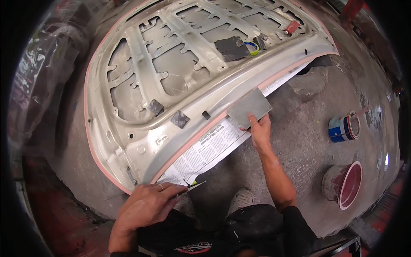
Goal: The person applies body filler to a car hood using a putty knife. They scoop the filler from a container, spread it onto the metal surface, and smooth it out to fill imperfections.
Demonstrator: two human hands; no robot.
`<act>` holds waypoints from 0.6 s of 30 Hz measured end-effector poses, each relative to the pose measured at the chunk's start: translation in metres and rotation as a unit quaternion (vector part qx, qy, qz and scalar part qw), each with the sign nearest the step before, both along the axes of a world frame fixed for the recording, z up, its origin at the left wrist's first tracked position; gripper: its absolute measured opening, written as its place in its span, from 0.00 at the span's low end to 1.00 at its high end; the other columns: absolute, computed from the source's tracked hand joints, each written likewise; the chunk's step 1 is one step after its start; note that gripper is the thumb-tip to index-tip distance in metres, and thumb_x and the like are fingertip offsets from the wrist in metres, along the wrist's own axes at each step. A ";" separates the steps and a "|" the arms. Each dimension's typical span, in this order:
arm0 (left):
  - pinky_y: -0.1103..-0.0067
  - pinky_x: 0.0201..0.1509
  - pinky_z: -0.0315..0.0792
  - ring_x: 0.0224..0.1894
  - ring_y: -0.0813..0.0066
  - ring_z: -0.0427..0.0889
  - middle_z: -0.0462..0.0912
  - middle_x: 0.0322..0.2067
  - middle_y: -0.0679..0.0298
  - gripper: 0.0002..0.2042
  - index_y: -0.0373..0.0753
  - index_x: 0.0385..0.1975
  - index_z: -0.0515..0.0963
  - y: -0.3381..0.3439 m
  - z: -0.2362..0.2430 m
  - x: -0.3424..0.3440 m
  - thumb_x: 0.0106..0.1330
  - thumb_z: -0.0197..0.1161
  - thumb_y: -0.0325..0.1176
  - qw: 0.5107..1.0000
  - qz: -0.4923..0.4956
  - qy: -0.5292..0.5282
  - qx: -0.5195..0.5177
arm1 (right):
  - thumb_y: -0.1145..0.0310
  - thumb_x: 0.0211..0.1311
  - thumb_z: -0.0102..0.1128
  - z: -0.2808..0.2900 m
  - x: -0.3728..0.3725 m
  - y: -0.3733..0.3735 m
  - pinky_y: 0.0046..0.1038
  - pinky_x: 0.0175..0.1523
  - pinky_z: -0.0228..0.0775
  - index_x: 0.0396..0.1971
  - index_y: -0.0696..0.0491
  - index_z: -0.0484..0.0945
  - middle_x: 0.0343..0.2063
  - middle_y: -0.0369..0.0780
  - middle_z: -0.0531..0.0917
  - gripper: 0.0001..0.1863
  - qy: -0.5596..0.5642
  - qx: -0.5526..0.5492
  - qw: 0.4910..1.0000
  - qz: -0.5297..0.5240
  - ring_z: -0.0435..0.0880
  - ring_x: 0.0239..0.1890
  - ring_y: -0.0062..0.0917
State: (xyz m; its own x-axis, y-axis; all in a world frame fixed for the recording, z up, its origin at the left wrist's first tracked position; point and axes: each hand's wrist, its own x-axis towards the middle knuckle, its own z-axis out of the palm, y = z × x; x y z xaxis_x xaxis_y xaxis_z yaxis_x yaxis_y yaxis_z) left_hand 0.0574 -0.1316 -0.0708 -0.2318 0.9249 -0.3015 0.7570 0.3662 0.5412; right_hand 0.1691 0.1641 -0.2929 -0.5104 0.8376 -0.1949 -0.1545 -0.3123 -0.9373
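A car hood point(141, 73) lies with its inner frame facing up, a pinkish band point(205, 132) running along its near edge. My right hand point(260, 128) pinches a flat grey square plate point(249, 109), thumb on top, beside that edge. Near the hood's lower left corner, my left hand point(147, 201) is closed on a thin metal blade point(196, 186), seen nearly edge-on; its exact kind is hard to tell. Printed newspaper point(209, 147) sticks out from under the hood's near edge.
Dark sandpaper pieces point(231, 48), a roll of tape point(252, 48) and a red item point(292, 28) rest on the hood, with small dark squares point(180, 119) nearer me. On the floor at right are a blue-and-white can point(341, 128) and a bucket point(334, 182). Plastic-wrapped parts point(47, 64) stand left.
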 end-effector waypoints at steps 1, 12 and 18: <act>0.66 0.35 0.76 0.34 0.54 0.83 0.84 0.35 0.57 0.13 0.42 0.46 0.79 0.000 0.000 0.000 0.60 0.63 0.29 1.000 0.000 0.000 -0.002 | 0.75 0.66 0.52 -0.001 0.000 0.000 0.24 0.27 0.80 0.56 0.58 0.61 0.45 0.44 0.78 0.20 0.002 0.000 1.000 0.003 0.84 0.36 0.27; 0.66 0.35 0.76 0.34 0.54 0.83 0.84 0.36 0.57 0.12 0.42 0.45 0.79 0.002 0.000 0.000 0.60 0.63 0.30 1.000 0.007 -0.008 -0.011 | 0.67 0.66 0.59 0.009 0.022 0.015 0.20 0.31 0.81 0.50 0.50 0.73 0.39 0.36 0.83 0.15 0.239 -0.244 0.940 0.006 0.85 0.34 0.26; 0.66 0.36 0.76 0.33 0.53 0.83 0.84 0.36 0.57 0.12 0.42 0.46 0.79 0.001 0.001 -0.002 0.62 0.62 0.31 1.000 0.007 -0.014 -0.024 | 0.66 0.66 0.59 0.011 0.104 0.034 0.21 0.31 0.80 0.47 0.49 0.76 0.39 0.33 0.84 0.11 0.273 -0.173 0.945 -0.050 0.85 0.36 0.23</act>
